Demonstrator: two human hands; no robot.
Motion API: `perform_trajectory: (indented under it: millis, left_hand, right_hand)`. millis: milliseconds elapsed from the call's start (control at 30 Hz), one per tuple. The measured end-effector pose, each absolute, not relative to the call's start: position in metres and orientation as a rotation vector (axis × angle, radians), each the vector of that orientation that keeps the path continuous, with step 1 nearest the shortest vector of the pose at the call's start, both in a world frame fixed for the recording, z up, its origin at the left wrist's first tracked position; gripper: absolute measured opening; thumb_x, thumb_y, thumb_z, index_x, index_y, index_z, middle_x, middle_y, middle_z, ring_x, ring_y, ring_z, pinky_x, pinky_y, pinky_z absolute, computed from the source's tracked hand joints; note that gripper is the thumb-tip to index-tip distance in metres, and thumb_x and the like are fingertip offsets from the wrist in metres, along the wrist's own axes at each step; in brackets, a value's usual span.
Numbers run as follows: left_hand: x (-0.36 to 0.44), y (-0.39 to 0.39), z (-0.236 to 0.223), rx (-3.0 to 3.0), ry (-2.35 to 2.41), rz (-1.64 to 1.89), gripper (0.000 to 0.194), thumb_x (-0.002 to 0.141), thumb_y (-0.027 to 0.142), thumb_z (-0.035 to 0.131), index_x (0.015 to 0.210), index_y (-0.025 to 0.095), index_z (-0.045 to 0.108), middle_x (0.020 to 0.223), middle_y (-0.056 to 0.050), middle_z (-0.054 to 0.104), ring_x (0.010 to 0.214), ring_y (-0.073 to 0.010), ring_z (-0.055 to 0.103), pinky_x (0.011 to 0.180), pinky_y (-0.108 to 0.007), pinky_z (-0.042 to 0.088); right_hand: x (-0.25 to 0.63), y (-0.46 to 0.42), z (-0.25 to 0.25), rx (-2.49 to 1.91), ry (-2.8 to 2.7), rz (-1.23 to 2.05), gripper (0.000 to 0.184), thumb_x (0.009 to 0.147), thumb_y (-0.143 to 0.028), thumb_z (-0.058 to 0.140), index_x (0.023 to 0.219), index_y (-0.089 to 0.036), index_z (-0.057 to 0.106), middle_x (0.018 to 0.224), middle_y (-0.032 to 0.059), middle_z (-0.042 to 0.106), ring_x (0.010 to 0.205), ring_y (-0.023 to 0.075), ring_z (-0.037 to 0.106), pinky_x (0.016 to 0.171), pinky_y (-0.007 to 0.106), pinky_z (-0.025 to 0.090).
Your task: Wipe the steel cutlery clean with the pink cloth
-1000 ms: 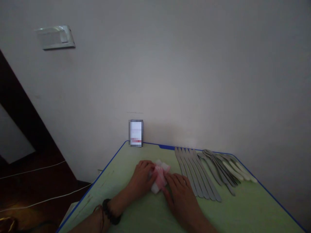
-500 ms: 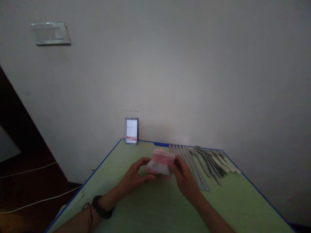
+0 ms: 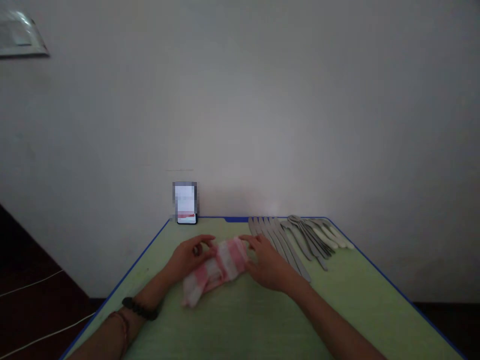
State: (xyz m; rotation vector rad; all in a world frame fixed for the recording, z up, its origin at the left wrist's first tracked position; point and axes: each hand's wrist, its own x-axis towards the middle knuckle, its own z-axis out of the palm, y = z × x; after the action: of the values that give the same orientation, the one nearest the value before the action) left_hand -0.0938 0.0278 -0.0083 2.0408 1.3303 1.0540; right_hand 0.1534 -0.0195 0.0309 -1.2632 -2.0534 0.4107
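Observation:
A pink-and-white striped cloth (image 3: 228, 261) is held just above the green table top (image 3: 240, 320), between my two hands. My left hand (image 3: 193, 256) pinches its upper left edge between thumb and fingers. At the other end, my right hand (image 3: 262, 260) grips the right edge of the cloth. One corner of the fabric hangs loose toward the lower left, slightly blurred. Just beyond my right hand lies a row of metal table knives (image 3: 279, 240), side by side.
Right of the knives lie a fanned group of metal spoons (image 3: 309, 237) and several white-handled pieces of cutlery (image 3: 333, 235). A lit phone (image 3: 186, 202) leans on the wall at the table's back left. White cables (image 3: 48, 337) run at the lower left.
The cloth has gone from a small folded bundle to a longer, opened strip hanging toward the left. My hands have moved farther apart. The view has turned slightly right.

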Motion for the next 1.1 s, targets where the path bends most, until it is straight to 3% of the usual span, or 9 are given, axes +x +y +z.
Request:
perform_trajectory:
  millis: [100,167,367,533,667,767,833,1000,1100]
  left_hand:
    - [-0.092,0.030,-0.010,2.307,1.498,1.429,0.022,0.087,0.036,0.050,0.094,0.021,0.064,0.093,-0.007,0.069,0.089,-0.0231,0.062,0.085,-0.042,0.048]
    - [-0.088,0.022,-0.013,2.444,1.528,1.470,0.022,0.089,0.030,0.044,0.091,0.020,0.064,0.091,-0.008,0.068,0.091,-0.0235,0.061,0.085,-0.042,0.048]
    - [-0.090,-0.002,-0.026,2.762,1.346,0.700,0.034,0.089,0.025,0.047,0.120,0.026,0.061,0.123,-0.007,0.063,0.114,-0.0251,0.056,0.096,-0.046,0.044]
    - [-0.109,0.016,-0.016,2.831,1.193,0.541,0.046,0.086,0.029,0.055,0.132,0.032,0.052,0.143,-0.005,0.047,0.136,-0.0281,0.032,0.108,-0.050,0.033]
    - [-0.114,0.040,-0.006,2.830,1.285,0.723,0.030,0.081,0.035,0.065,0.111,0.027,0.067,0.131,-0.009,0.054,0.125,-0.0279,0.043,0.104,-0.047,0.038]
    - [-0.114,0.050,-0.005,2.873,1.322,0.757,0.016,0.086,0.031,0.059,0.096,0.023,0.069,0.111,-0.008,0.060,0.110,-0.0246,0.051,0.097,-0.044,0.043]
    - [-0.114,0.054,-0.006,2.899,1.328,0.830,0.015,0.087,0.025,0.056,0.096,0.023,0.067,0.112,-0.009,0.057,0.108,-0.0243,0.051,0.095,-0.043,0.043]
    - [-0.130,0.080,-0.017,2.634,1.578,1.366,0.035,0.082,0.022,0.057,0.116,0.018,0.050,0.124,-0.014,0.043,0.122,-0.0284,0.041,0.102,-0.048,0.039]
    - [-0.145,0.108,-0.027,2.038,1.795,1.701,0.052,0.079,0.028,0.062,0.124,0.015,0.038,0.127,-0.017,0.039,0.125,-0.0305,0.037,0.103,-0.052,0.036]
  right_hand:
    - [0.148,-0.026,0.038,-1.346,-2.099,0.003,0.031,0.078,-0.013,0.056,0.109,-0.015,0.061,0.110,0.0140,0.060,0.104,0.0255,0.057,0.091,0.040,0.046]
    - [0.139,-0.025,0.034,-1.271,-2.159,-0.118,0.026,0.083,-0.013,0.053,0.107,-0.016,0.062,0.114,0.0121,0.060,0.107,0.0242,0.055,0.094,0.039,0.044]
    - [0.115,-0.009,-0.006,-1.241,-2.456,-0.251,0.013,0.087,-0.014,0.054,0.093,-0.013,0.065,0.098,0.0098,0.068,0.095,0.0214,0.060,0.087,0.035,0.046]
    - [0.111,-0.009,-0.015,-1.263,-2.394,-0.373,0.010,0.083,-0.010,0.055,0.083,-0.014,0.064,0.090,0.0113,0.067,0.093,0.0243,0.061,0.083,0.037,0.045]
    - [0.107,-0.010,-0.015,-1.247,-2.331,-0.374,0.009,0.080,-0.010,0.056,0.080,-0.016,0.062,0.083,0.0089,0.065,0.081,0.0245,0.060,0.077,0.039,0.046]
    - [0.105,-0.010,-0.019,-1.206,-2.263,-0.378,0.011,0.080,-0.011,0.054,0.088,-0.016,0.061,0.087,0.0092,0.065,0.079,0.0238,0.060,0.075,0.039,0.046]
    - [0.105,-0.010,-0.020,-1.149,-2.259,-0.383,0.020,0.078,-0.007,0.053,0.095,-0.016,0.060,0.094,0.0092,0.065,0.082,0.0237,0.060,0.078,0.040,0.046]
    - [0.099,-0.012,-0.019,-1.045,-2.367,-0.248,0.015,0.080,-0.011,0.056,0.091,-0.020,0.058,0.090,0.0044,0.064,0.079,0.0221,0.058,0.076,0.038,0.045]
    - [0.092,-0.012,-0.016,-1.095,-2.418,-0.137,0.009,0.082,-0.014,0.055,0.089,-0.020,0.059,0.089,0.0043,0.063,0.080,0.0220,0.057,0.074,0.038,0.045]
